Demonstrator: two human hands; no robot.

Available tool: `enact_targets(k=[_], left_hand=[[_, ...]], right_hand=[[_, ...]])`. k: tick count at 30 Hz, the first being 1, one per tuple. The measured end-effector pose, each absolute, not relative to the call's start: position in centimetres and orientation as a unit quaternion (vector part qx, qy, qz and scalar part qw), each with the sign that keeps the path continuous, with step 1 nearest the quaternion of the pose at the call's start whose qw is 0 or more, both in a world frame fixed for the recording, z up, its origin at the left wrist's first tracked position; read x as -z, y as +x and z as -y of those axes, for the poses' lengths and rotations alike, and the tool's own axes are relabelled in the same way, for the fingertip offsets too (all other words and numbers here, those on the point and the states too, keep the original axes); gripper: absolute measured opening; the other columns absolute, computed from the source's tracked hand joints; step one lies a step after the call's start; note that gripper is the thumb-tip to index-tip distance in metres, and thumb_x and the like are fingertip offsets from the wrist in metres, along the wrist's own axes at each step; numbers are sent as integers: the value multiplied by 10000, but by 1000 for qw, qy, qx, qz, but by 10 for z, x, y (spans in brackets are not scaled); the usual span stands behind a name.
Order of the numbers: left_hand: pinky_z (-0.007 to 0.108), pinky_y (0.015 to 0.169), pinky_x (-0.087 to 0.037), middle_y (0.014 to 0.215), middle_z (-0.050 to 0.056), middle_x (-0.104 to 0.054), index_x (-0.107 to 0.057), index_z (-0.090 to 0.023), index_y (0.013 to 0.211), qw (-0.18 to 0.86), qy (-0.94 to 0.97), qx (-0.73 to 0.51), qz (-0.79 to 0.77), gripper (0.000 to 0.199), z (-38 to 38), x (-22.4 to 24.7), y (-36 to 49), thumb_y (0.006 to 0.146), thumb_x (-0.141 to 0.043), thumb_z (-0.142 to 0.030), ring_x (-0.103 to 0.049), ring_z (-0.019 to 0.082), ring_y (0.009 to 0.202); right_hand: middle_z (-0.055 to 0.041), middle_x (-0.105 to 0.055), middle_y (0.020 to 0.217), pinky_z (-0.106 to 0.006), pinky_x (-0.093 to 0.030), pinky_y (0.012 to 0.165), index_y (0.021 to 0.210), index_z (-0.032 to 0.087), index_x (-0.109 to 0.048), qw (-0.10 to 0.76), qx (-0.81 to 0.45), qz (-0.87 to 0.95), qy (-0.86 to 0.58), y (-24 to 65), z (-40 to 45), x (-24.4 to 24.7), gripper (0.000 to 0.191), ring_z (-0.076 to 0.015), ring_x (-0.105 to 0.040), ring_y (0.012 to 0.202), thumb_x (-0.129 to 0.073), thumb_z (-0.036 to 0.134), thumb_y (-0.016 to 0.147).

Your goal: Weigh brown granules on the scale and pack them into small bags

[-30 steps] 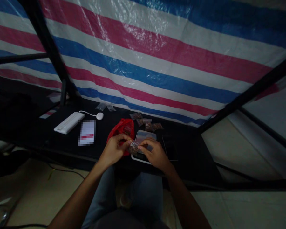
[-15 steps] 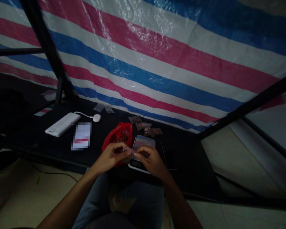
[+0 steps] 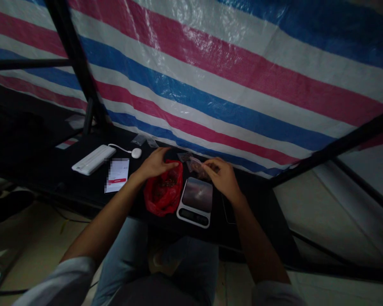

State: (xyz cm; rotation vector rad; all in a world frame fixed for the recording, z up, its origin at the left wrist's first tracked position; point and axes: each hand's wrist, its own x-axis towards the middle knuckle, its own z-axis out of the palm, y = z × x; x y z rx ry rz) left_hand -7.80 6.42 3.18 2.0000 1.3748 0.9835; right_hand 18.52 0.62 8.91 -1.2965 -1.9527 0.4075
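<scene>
My left hand (image 3: 158,163) is over the upper left rim of a red plastic bag (image 3: 164,191), its fingers spread with nothing seen in them. Small brown pieces lie inside the bag. Beyond the scale, my right hand (image 3: 221,174) pinches a small clear bag (image 3: 197,164) with brownish contents. Other small filled bags (image 3: 185,157) lie beside and partly under it. A white kitchen scale (image 3: 196,199) stands right of the red bag, nothing on its metal plate.
At the left on the black table (image 3: 92,190) are a white power bank (image 3: 94,160), a white round device (image 3: 136,153) on a cable and a lit phone-like screen (image 3: 117,175). Clear bags (image 3: 139,139) lie behind. A dark flat device (image 3: 229,209) is right of the scale.
My hands have parted above the scale. The left moved up to the red bag's rim and opened; the right carried the small bag up to the filled bags. The scale is uncovered.
</scene>
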Motion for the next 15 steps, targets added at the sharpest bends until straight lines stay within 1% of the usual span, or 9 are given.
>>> enact_targets(k=[1, 2, 4, 6, 7, 8, 10, 13, 15], left_hand=[[450, 1080, -465, 1391, 229, -634, -663, -118, 1306, 269, 758, -307, -510, 747, -81, -28, -75, 689, -801, -516, -586, 383, 1295], [428, 1000, -510, 1300, 223, -691, -698, -120, 1240, 284, 765, -279, -507, 703, -94, -25, -71, 636, -832, -454, -643, 381, 1204], [375, 814, -552, 988, 170, -783, -768, -143, 989, 304, 773, -239, -503, 448, -111, -20, -66, 588, -823, -335, -725, 342, 925], [324, 692, -525, 737, 101, -756, -746, -179, 762, 317, 780, -221, -493, 185, -115, -19, -69, 603, -760, -272, -702, 277, 710], [307, 666, -507, 683, 80, -735, -723, -193, 705, 319, 784, -219, -487, 108, -114, -20, -74, 624, -725, -265, -680, 253, 664], [295, 657, -494, 675, 68, -726, -707, -202, 688, 318, 787, -221, -481, 79, -110, -22, -80, 648, -694, -269, -666, 237, 651], [287, 665, -481, 729, 63, -733, -697, -207, 728, 311, 790, -232, -475, 108, -100, -29, -96, 699, -650, -300, -657, 226, 680], [290, 676, -472, 808, 69, -735, -676, -198, 825, 298, 788, -244, -479, 170, -83, -40, -118, 763, -617, -345, -648, 223, 707], [292, 681, -467, 845, 75, -732, -655, -191, 888, 288, 785, -249, -488, 194, -73, -45, -127, 793, -601, -351, -644, 221, 715]], right_hand=[[-68, -736, 919, -331, -500, 726, 943, 208, -756, 361, -139, 766, -513, 183, -8, -87, 116, -199, -649, 768, -679, 277, 890], [-79, -743, 973, -342, -505, 751, 999, 209, -755, 348, -126, 770, -519, 179, -6, -83, 148, -209, -662, 801, -690, 280, 887], [-101, -752, 1048, -362, -512, 801, 1092, 206, -736, 331, -119, 767, -536, 168, 7, -67, 218, -232, -687, 877, -694, 289, 895], [-84, -772, 940, -348, -518, 755, 1030, 206, -733, 320, -170, 747, -558, 155, 28, -46, 152, -223, -706, 803, -667, 285, 918], [-74, -776, 910, -337, -520, 738, 1000, 214, -730, 313, -200, 737, -565, 148, 38, -36, 125, -219, -714, 789, -666, 284, 918], [-70, -779, 902, -329, -521, 719, 978, 216, -723, 307, -223, 728, -571, 142, 47, -26, 107, -214, -719, 772, -664, 282, 917], [-83, -784, 961, -333, -528, 730, 1047, 214, -704, 299, -243, 706, -594, 132, 57, -14, 158, -223, -731, 804, -668, 296, 916], [-144, -765, 1097, -380, -526, 837, 1223, 185, -645, 278, -211, 700, -623, 118, 52, -12, 395, -284, -722, 981, -722, 376, 886], [-182, -749, 1110, -397, -512, 871, 1268, 156, -621, 252, -183, 710, -632, 108, 40, -18, 543, -322, -699, 1054, -777, 448, 837]])
